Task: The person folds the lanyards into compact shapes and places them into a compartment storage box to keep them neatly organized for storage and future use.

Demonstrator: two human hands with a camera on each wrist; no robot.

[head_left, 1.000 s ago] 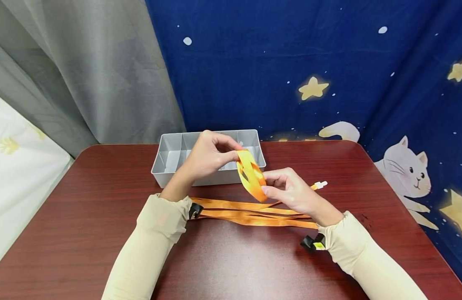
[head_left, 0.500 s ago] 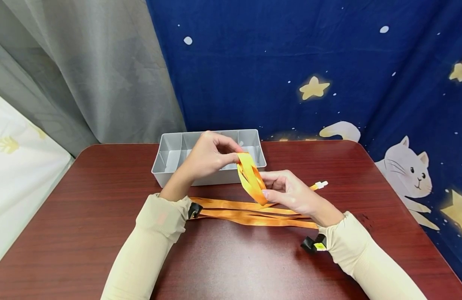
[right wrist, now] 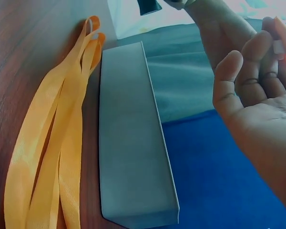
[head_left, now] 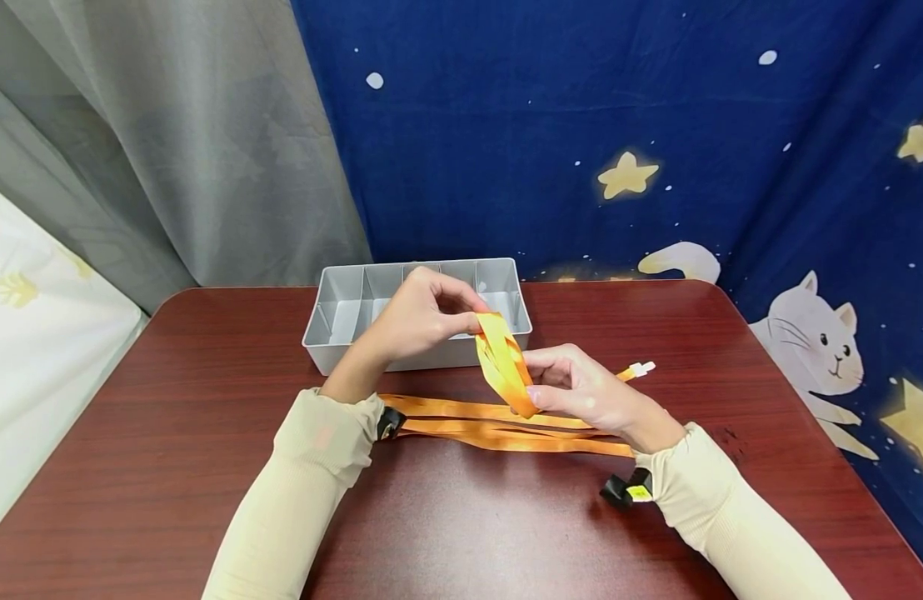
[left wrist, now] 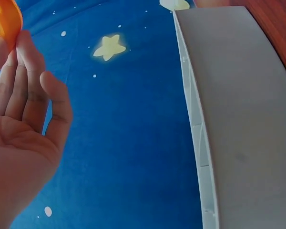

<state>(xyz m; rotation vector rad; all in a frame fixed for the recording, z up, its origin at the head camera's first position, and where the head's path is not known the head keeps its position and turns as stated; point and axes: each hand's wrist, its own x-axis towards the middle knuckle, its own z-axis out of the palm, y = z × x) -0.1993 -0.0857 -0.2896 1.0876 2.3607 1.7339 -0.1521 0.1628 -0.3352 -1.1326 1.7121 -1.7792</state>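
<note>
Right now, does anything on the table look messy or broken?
Nothing looks broken. Both hands, left hand and right hand, pinch a folded orange ribbon above the table. More orange straps lie loosely crossed and overlapping before the grey tray, a bit untidy.

Orange lanyard (head_left: 504,367), grey tray (head_left: 334,333), dark red table (head_left: 169,417), star-patterned blue cloth (head_left: 581,125)
</note>
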